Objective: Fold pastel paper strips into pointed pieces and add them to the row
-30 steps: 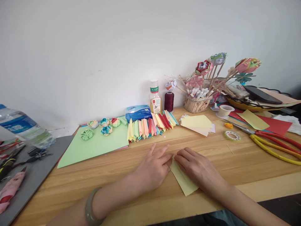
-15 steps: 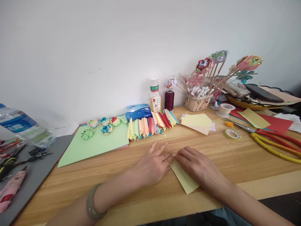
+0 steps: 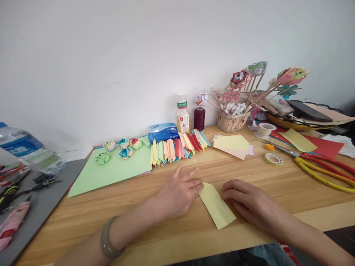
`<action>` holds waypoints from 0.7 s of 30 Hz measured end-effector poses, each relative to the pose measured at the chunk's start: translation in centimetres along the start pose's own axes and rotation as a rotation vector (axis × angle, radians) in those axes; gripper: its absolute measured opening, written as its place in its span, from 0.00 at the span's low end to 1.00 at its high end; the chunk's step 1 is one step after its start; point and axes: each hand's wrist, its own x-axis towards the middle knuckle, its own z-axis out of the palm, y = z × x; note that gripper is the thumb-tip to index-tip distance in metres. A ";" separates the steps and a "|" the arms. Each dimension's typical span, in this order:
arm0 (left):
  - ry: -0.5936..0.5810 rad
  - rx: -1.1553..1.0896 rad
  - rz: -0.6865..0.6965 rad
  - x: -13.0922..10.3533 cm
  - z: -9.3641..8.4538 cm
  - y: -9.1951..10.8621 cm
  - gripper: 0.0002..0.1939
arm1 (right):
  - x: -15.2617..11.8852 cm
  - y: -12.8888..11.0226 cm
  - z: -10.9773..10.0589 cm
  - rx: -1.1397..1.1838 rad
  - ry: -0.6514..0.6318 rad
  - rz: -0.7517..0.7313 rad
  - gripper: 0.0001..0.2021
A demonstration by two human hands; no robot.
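A pale yellow paper strip [image 3: 216,207] lies at a slant on the wooden table, with a crease along its length and a folded top corner. My left hand [image 3: 180,192] rests flat with spread fingers, its fingertips against the strip's upper left edge. At the strip's right edge is my right hand [image 3: 249,199], its fingers loosely bent and nothing visibly gripped; whether the fingertips touch the paper is hard to make out. Behind my hands stands a row of folded colored paper pieces [image 3: 177,147]. A stack of yellow and peach paper slips [image 3: 231,143] lies to the right of them.
Paper flowers [image 3: 125,152] sit on a green sheet [image 3: 111,175] at left. Large scissors [image 3: 310,162], a tape roll [image 3: 273,159] and a white spool [image 3: 266,129] lie at right. A flower basket [image 3: 233,122] and a bottle [image 3: 183,114] stand against the wall.
My right hand has moved off the top of the paper strip to its right side, uncovering more of it. My left hand stays almost where it was.
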 end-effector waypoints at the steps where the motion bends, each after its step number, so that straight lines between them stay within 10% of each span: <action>1: -0.006 -0.005 0.003 0.0 0.0 -0.1 0.17 | -0.3 -0.1 -0.2 0.044 -0.015 0.013 0.12; 13: 0.275 0.039 0.004 0.2 -0.2 1.1 0.13 | 0.9 -1.6 1.9 -0.255 0.140 -0.056 0.14; 21: 0.170 0.144 0.028 -0.2 0.8 2.1 0.09 | 2.3 -1.0 1.0 -0.180 0.096 -0.135 0.13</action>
